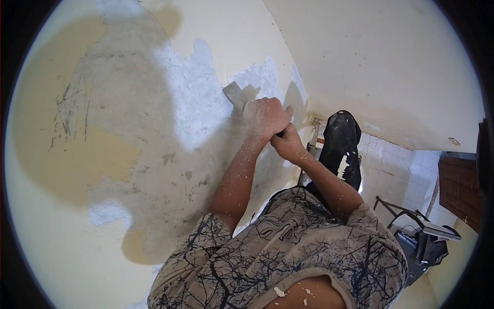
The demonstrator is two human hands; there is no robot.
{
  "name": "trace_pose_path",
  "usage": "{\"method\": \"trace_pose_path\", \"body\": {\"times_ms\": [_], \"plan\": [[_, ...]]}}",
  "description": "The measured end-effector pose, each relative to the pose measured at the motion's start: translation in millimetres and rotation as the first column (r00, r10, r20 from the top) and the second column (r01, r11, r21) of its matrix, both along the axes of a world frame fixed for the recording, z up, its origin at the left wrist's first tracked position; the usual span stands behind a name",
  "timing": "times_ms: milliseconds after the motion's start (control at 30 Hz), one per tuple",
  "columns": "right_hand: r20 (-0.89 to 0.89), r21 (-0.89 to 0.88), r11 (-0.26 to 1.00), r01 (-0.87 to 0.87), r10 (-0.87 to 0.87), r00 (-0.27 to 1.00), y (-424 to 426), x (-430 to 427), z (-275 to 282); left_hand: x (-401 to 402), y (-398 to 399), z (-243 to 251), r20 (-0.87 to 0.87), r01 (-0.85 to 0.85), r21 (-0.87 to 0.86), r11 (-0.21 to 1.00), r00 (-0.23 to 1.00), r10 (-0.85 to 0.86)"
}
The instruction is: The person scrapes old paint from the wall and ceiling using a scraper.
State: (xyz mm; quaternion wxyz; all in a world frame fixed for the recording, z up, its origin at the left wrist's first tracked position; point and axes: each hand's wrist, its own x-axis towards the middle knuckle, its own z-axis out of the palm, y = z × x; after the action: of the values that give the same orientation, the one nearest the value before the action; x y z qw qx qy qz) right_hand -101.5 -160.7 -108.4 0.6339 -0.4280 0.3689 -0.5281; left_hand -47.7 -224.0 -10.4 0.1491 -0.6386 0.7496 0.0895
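A flat metal scraper point(234, 94) has its blade against the wall point(150, 112), at the border of a stripped patch. My left hand point(266, 117), dusted with pale powder, is closed around the scraper just behind the blade. Behind and below it, my right hand point(287, 145) grips the rear of the tool, close against the left wrist. A small dark part of the handle shows between the two hands; the rest is covered by my fingers. Cream paint point(231, 34) borders the bare grey and white surface.
An adjoining wall point(378, 69) meets this one at a corner on the right. My dark-trousered knee point(341, 139) carries paint flakes. Farther down are a tiled floor point(386, 162), a brown wooden door point(459, 189) and a dark chair-like frame with objects on it point(420, 231).
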Motion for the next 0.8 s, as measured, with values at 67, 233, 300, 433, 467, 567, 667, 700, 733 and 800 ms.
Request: {"method": "trace_pose_path", "body": {"times_ms": [67, 233, 300, 433, 467, 567, 667, 700, 733, 800], "plan": [[-0.022, -0.024, 0.999, 0.033, -0.034, 0.999, 2, 6, -17, -1, 1, -6, -0.006, 0.009, 0.004, 1.000, 1.000, -0.009], [-0.231, 0.039, 0.999, -0.004, 0.013, 0.973, 41, 8, -65, 15, 24, -77, -0.089, 0.044, 0.121, 0.992, 0.995, -0.033], [-0.304, 0.100, 0.994, -0.038, 0.067, 0.950, 63, -3, -70, 26, 47, -108, -0.148, 0.056, 0.222, 0.973, 0.989, -0.023], [-0.359, 0.284, 0.915, -0.288, 0.379, 0.853, 92, -18, -76, 47, 79, -159, -0.262, 0.091, 0.450, 0.888, 0.964, 0.034], [-0.346, 0.282, 0.897, -0.340, 0.426, 0.836, 96, -18, -83, 49, 87, -164, -0.298, 0.105, 0.423, 0.900, 0.954, 0.028], [-0.382, 0.250, 0.901, -0.355, 0.428, 0.819, 96, -12, -106, 54, 90, -170, -0.299, 0.142, 0.363, 0.921, 0.954, -0.030], [-0.378, 0.203, 0.925, -0.322, 0.378, 0.846, 90, -11, -122, 52, 86, -170, -0.312, 0.138, 0.329, 0.934, 0.950, -0.031], [-0.380, 0.207, 0.926, -0.315, 0.372, 0.847, 88, -13, -128, 51, 86, -171, -0.316, 0.147, 0.331, 0.932, 0.948, -0.037], [-0.418, 0.221, 0.922, -0.317, 0.383, 0.824, 86, -14, -135, 49, 86, -172, -0.329, 0.141, 0.317, 0.938, 0.944, -0.031], [-0.458, 0.237, 0.920, -0.312, 0.389, 0.800, 82, -17, -145, 49, 85, -177, -0.346, 0.143, 0.302, 0.943, 0.938, -0.031]]}}
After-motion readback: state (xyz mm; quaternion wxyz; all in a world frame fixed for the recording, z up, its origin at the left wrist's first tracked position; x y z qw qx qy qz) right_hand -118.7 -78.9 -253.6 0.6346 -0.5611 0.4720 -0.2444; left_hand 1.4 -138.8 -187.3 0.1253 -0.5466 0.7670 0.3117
